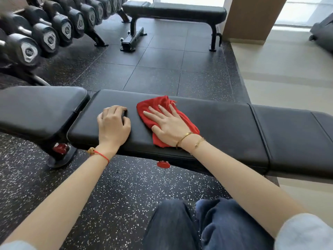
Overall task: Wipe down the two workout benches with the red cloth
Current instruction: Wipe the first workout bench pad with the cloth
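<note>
From the head camera, writing first: the dumbbells (28,49) racked at upper left carry pale end plates with printed marks, and they are too blurred to read. No other lettering shows anywhere.

Down to the action. The red cloth (162,107) lies crumpled on the long pad of the near bench (225,127), bright red, soft and rumpled, with a frayed corner poking up at its far edge and a fold hanging over the pad's near edge. The right hand (167,124) lies flat on top of it, palm down, fingers (163,110) stretched out and slightly fanned, pressing the cloth to the pad. Two thin gold bracelets (187,139) circle that wrist.

Just beside the cloth, not touching it, the left hand (113,123) rests on the same pad with its fingers curled under, knuckles up, holding nothing. A red string bracelet (100,155) sits on that wrist.

The near bench is black padded vinyl, seamed into sections, with a separate seat pad (39,107) at the left across a narrow gap, and red knobs (163,164) below its frame. The far bench (180,9), also black and flat, stands well apart across the speckled rubber floor (117,192), near the dumbbell rack. The person's dark blue jeans (198,226) fill the bottom of the view.
</note>
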A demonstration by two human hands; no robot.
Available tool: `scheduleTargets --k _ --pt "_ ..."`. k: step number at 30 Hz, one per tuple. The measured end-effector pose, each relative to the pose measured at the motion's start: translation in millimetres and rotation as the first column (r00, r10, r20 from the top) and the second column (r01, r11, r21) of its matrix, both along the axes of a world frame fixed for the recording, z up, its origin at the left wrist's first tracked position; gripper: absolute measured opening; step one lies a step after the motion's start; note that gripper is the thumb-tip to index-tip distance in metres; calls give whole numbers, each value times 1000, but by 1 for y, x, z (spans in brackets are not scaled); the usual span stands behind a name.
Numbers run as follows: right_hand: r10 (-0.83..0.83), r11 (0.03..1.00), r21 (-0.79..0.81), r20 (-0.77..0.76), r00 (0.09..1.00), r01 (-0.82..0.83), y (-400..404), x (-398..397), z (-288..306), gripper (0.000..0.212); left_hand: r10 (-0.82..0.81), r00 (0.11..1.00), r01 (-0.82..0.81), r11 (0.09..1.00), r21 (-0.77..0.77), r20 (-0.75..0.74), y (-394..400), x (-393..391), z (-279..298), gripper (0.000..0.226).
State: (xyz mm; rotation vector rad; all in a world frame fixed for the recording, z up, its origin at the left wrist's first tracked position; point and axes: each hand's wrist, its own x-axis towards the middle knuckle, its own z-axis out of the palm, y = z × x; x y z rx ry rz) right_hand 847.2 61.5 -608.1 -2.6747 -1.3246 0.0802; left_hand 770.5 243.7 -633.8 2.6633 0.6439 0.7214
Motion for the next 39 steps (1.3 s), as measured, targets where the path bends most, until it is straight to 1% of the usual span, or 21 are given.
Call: scheduleTargets --k 3,5,7,9,11,13,15,19,22,25,27,29,32,34,36,39 --pt "175 984 9 6 985 -175 -27 -25 -2 60 -5 1000 4 1000 3 21 1 -1 -1 29" --pt "180 983 21 7 984 -180 -54 -24 -1 62 -5 1000 5 1000 8 31 3 -1 -3 29" --pt "72 997 24 9 997 -72 -72 -3 0 64 -5 999 5 1000 6 36 4 0 -4 30" --pt "-94 996 13 5 996 94 -75 30 -1 60 -8 999 8 1000 8 34 3 0 -5 30" --pt "-247 969 8 -6 969 247 -59 60 -1 55 0 1000 -1 1000 13 25 2 1 -4 30" --pt "-316 949 -10 -8 949 316 -28 76 -2 54 9 1000 -9 1000 15 21 2 1 -4 30" --pt "-281 959 -30 8 960 281 6 76 -2 55 12 1000 -12 1000 14 16 2 2 -4 31" --pt "-61 998 -10 21 998 62 49 35 -2 56 26 1000 -26 999 24 10 3 2 -3 30" --pt "84 996 14 26 996 -85 35 1 -2 57 25 1000 -25 999 21 5 3 2 -2 31" --pt "121 992 37 47 992 -123 -9 -10 -3 59 16 1000 -16 1000 25 3 4 1 -3 31" --pt "65 997 37 48 997 -67 -38 -1 -2 61 11 1000 -11 1000 12 8 5 0 -4 32" --pt "-67 997 29 57 996 65 -63 23 -3 59 5 1000 -5 1000 0 10 5 0 -5 32" --pt "-341 940 22 57 938 340 -75 59 -4 56 5 1000 -5 1000 -5 6 4 0 -3 32" --pt "-425 905 18 51 904 424 -66 66 -5 56 6 1000 -6 1000 -12 7 3 0 -2 32" --pt "-402 915 19 61 913 402 -56 56 -7 56 7 1000 -7 1000 -13 8 3 -1 -1 32" --pt "-247 969 23 28 969 246 -65 24 -4 57 1 1000 -1 1000 -13 4 2 -3 -1 33"
